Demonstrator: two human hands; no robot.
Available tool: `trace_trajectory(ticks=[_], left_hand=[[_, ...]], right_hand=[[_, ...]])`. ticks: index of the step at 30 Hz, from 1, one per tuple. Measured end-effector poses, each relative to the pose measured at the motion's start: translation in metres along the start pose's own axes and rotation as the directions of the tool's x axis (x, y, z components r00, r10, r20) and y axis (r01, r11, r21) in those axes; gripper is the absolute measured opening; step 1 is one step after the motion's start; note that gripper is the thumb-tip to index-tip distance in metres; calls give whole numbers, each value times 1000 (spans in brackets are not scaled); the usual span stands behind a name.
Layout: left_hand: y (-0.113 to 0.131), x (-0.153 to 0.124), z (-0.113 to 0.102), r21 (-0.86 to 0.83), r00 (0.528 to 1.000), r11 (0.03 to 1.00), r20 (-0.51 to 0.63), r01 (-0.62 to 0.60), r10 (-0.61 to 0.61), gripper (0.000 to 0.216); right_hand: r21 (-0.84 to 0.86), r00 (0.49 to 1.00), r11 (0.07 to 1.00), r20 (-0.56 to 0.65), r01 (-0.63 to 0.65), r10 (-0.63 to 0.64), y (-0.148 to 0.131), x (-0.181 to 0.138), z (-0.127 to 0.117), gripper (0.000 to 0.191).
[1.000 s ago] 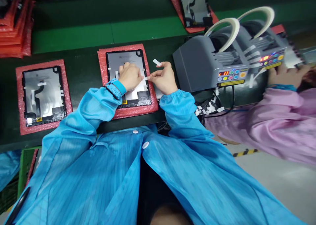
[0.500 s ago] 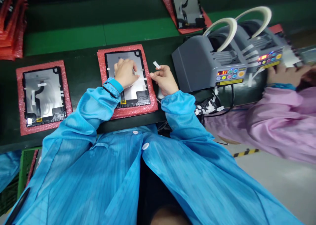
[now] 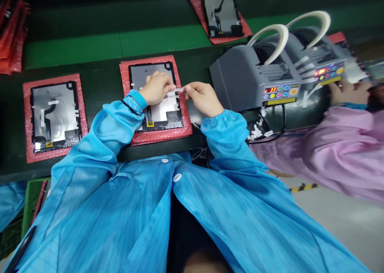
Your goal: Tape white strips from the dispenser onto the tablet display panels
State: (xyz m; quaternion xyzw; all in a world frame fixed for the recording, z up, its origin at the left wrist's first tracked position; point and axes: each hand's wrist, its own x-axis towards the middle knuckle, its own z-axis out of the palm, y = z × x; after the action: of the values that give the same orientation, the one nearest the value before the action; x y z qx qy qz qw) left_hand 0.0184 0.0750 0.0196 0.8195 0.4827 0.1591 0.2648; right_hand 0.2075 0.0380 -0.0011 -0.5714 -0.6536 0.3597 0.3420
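Note:
My right hand [image 3: 204, 99] pinches one end of a short white strip of tape [image 3: 179, 90] at the right edge of a tablet screen panel [image 3: 141, 71]. My left hand [image 3: 157, 88] reaches over the panel, its thumb and fingertips closed at the strip's other end. The panel lies silver back up, with a black frame, a dark flex cable partly under my left hand, and a yellow-edged connector near its bottom. Beneath it is a red bubble-wrap sheet [image 3: 186, 125]. Small white tape pieces sit along the panel's edges.
Another taped panel [image 3: 61, 121] lies on red wrap at left; a third panel [image 3: 222, 17] rests at the back. Grey tape dispensers [image 3: 237, 77] stand at right, beside a co-worker's pink sleeve [image 3: 345, 145]. Red wraps [image 3: 12, 37] are stacked far left.
My right hand has brought the tape strip from beside the panel to its right edge. My left hand has shifted right, and its fingers have closed at the strip.

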Motion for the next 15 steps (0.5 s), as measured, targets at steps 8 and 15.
trace_trajectory(ticks=[8, 15], left_hand=[[3, 0, -2, 38, 993, 995, 59, 97, -99, 19], [-1, 6, 12, 105, 988, 983, -17, 152, -151, 22]], right_hand=[[39, 999, 998, -30, -40, 41, 9, 10, 3, 33], [-79, 999, 996, -37, -36, 34, 8, 18, 16, 15]])
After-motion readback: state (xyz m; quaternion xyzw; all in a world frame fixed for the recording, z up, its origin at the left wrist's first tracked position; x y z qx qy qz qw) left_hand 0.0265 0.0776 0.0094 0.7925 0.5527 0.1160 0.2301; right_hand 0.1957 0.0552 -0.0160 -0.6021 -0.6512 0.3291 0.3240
